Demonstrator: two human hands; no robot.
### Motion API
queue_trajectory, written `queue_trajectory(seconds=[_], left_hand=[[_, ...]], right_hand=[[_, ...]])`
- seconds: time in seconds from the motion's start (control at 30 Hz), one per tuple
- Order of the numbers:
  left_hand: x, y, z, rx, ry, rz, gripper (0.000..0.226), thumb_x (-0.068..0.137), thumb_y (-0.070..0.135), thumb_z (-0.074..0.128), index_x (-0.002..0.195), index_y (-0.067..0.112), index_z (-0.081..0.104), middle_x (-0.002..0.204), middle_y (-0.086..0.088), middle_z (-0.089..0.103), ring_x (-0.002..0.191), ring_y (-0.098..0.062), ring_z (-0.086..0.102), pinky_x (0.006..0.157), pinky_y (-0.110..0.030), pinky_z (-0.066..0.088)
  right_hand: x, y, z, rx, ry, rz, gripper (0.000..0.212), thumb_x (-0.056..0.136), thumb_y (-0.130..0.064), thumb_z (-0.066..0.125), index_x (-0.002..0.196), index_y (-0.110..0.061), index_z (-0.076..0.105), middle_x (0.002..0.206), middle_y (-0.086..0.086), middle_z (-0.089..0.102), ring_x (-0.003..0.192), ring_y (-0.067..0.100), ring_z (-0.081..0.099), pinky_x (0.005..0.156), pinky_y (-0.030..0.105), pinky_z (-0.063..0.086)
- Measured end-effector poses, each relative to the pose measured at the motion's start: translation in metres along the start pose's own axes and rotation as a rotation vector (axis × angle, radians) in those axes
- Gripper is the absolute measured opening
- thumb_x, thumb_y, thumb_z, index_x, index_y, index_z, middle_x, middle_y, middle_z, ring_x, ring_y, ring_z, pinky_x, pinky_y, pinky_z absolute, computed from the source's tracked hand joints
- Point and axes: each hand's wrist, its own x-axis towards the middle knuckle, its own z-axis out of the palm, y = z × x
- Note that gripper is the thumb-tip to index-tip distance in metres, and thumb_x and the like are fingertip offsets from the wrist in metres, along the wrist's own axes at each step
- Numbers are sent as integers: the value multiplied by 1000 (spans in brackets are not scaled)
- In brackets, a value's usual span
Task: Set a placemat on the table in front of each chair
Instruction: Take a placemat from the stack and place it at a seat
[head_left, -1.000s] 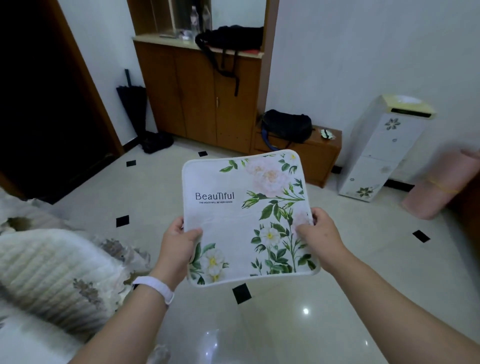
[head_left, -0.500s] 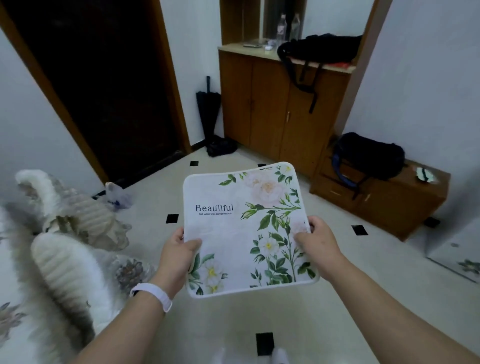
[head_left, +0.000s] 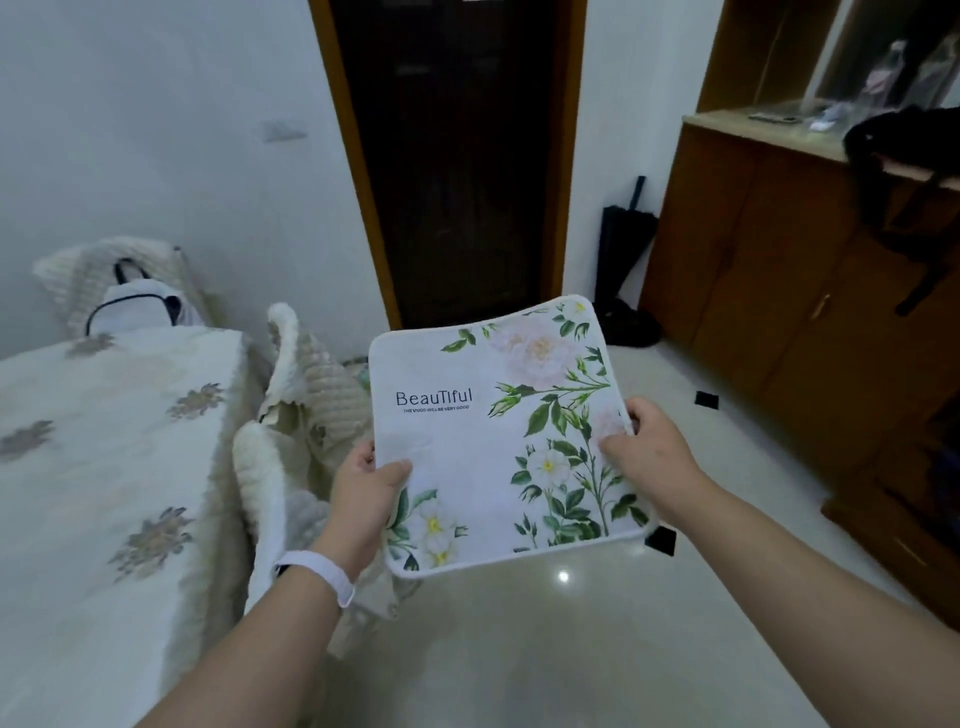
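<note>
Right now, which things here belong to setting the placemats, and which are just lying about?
For the job: placemat, held by left hand and right hand; clothed table; covered chair.
Lying about: umbrella, black bag, white backpack, cabinet.

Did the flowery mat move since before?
Yes. The placemat swung left: away from the wooden cabinet, now before the dark doorway, nearer the covered table.

Home room: cloth-covered desk (head_left: 104, 467) left, padded chairs (head_left: 317, 384) beside it, wooden cabinet (head_left: 753, 270) right, umbrella (head_left: 621, 249) by far doorway (head_left: 457, 156), tiled floor (head_left: 519, 649).
</note>
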Motion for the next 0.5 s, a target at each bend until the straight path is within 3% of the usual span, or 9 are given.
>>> queue_trajectory(seconds=[0.2,0.5], left_hand=[[65,18,-27,-11,153,6,29,89,-4,59,103,20,66,102,-6,75,91,-27,72,80,-43,57],[222,37,-49,-117,208,-7,35,88,-7,57,112,17,66,105,-11,75,92,-35,72,85,-54,55]], right_hand=[[80,-38,62,-3,-119,-60,15,90,-10,57,99,-22,55,94,4,69,78,24,71,69,46,61],[224,-100,139,-44,-174,-73,25,87,-7,57,92,-31,53,94,2,71,78,24,73,71,48,62]])
